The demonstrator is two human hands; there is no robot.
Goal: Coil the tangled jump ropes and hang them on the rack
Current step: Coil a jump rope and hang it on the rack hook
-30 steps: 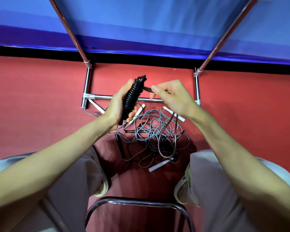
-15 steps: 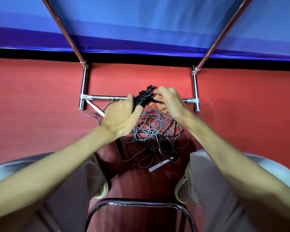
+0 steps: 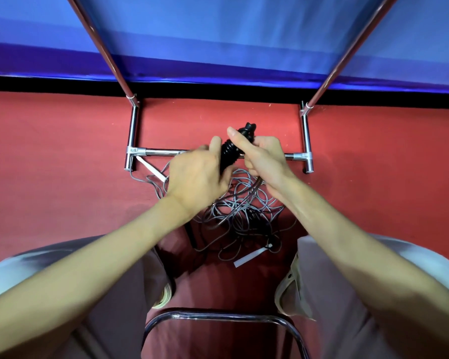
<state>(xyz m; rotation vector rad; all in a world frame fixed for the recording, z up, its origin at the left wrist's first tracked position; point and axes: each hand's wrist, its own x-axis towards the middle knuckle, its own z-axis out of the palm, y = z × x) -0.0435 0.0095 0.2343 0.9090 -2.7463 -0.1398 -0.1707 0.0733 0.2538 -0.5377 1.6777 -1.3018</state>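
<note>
Since half a second ago your right hand (image 3: 263,161) has slid down the black rope bundle (image 3: 231,149), both hands gripping it, left hand (image 3: 197,177) lowest, its long axis tilted above the rack's crossbar (image 3: 161,152).

Looks like a sports hall: red carpeted floor (image 3: 62,156), blue padded wall (image 3: 218,35) at 12 o'clock, chrome rack (image 3: 163,152) at its foot.

coiled rope (image 3: 230,154) black | tangled ropes (image 3: 244,203) grey – handles (image 3: 249,258) white | floor (image 3: 62,156) red
</note>
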